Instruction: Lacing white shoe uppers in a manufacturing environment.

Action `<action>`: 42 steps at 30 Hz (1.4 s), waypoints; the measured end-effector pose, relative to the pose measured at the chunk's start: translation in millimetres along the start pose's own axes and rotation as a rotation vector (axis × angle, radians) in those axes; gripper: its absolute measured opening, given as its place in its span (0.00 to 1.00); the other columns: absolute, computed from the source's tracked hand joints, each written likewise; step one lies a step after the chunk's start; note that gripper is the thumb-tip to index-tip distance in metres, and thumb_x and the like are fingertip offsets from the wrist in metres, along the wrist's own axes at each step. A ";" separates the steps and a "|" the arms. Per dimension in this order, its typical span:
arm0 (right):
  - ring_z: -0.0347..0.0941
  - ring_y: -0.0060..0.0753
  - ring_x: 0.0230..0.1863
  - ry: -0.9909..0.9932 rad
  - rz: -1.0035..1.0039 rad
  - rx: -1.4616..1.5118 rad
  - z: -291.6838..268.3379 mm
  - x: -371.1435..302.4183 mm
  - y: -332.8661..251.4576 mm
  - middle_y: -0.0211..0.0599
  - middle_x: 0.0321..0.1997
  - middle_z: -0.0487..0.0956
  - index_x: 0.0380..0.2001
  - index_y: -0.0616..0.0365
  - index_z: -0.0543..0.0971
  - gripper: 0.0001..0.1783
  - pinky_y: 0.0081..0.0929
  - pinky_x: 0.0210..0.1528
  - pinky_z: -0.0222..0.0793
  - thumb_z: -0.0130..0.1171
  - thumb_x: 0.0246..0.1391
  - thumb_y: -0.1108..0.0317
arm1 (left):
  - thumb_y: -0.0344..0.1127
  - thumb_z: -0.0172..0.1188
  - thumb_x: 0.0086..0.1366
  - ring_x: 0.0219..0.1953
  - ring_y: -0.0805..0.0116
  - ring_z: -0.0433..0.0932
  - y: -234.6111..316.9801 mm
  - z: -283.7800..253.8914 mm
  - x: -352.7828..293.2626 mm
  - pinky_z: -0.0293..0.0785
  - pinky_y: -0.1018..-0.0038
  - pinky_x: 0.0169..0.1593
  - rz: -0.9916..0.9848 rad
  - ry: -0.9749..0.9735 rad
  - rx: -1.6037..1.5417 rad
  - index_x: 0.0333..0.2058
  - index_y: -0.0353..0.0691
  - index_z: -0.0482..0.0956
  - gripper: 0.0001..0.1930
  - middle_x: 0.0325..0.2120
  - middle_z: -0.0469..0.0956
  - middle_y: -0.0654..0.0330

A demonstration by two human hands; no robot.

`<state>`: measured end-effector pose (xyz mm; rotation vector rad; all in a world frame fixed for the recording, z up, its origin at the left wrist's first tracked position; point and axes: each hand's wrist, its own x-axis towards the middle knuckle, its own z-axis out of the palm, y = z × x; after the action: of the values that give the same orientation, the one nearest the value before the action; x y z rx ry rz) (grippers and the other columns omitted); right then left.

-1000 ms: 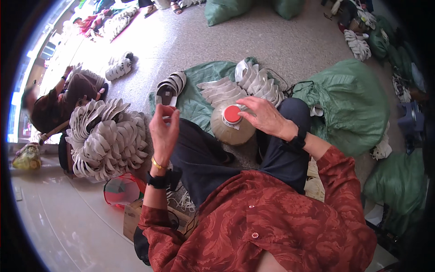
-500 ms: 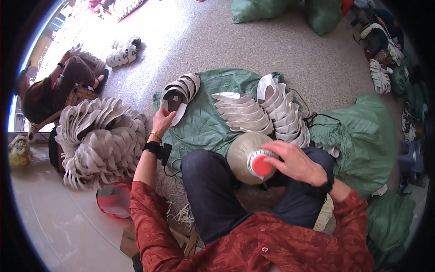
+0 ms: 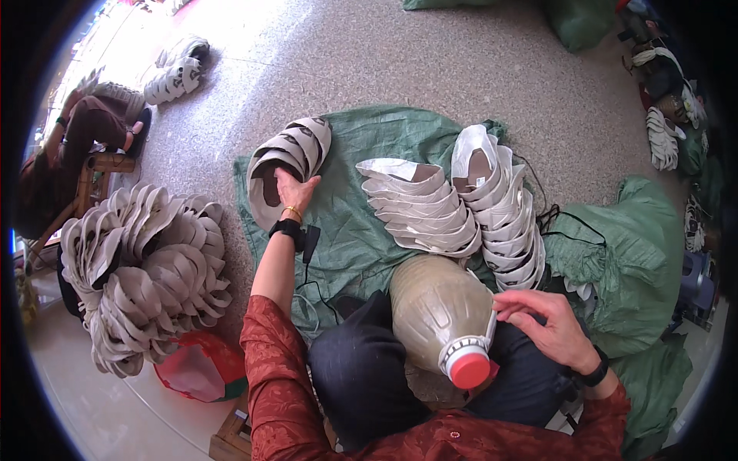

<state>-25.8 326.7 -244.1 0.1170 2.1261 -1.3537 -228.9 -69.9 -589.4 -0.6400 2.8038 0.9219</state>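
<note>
My left hand (image 3: 297,190) reaches into the nearest of several nested grey shoe uppers (image 3: 265,201) at the left of a green woven sheet (image 3: 354,138). Its thumb sticks out apart from the fingers, whose tips are partly hidden inside the upper. Between my knees leans a large plastic bottle (image 3: 430,307) with a red cap (image 3: 470,370) tilted toward me. My right hand (image 3: 550,326) is at the bottle's right side, fingertips pinched together by its white handle strip (image 3: 490,326). What is between those fingertips cannot be made out.
Two rows of pale nested uppers, a left row (image 3: 419,207) and a right row (image 3: 503,215), lie ahead of the bottle. A big pile of uppers (image 3: 146,269) stands at left above a red bag (image 3: 201,369). Green sack (image 3: 615,269) at right; seated person (image 3: 100,127) at far left.
My left hand has gone from the upper's near rim into its opening. The bottle now tips further toward me, and my right hand has moved from its cap to its right side.
</note>
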 end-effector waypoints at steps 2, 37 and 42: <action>0.83 0.31 0.42 0.004 0.031 -0.013 -2.1 2.9 -0.7 0.42 0.44 0.84 0.51 0.65 0.78 0.16 0.26 0.45 0.78 0.59 0.59 0.76 | 0.46 0.80 0.42 0.58 0.41 0.69 11.6 18.8 -2.8 0.69 0.52 0.60 0.005 0.067 0.082 0.57 0.29 0.59 0.50 0.54 0.71 0.41; 0.71 0.41 0.63 0.008 -0.394 0.754 4.2 -17.8 -46.9 0.48 0.60 0.73 0.61 0.65 0.67 0.35 0.39 0.67 0.65 0.66 0.59 0.55 | 0.27 0.72 0.46 0.42 0.46 0.75 218.2 -232.9 -253.9 0.74 0.60 0.45 1.045 -0.119 -0.385 0.43 0.33 0.75 0.24 0.36 0.77 0.50; 0.72 0.36 0.60 0.054 -0.336 1.068 17.7 -52.4 -31.5 0.42 0.59 0.74 0.58 0.61 0.69 0.31 0.38 0.66 0.65 0.65 0.60 0.53 | 0.25 0.72 0.46 0.43 0.46 0.74 221.3 -242.4 -301.5 0.73 0.59 0.47 1.261 -0.027 -0.331 0.41 0.34 0.76 0.22 0.36 0.78 0.51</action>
<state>12.5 309.4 -196.3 0.2221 1.2642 -2.5713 -47.5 54.5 -201.7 1.2896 2.8340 1.4754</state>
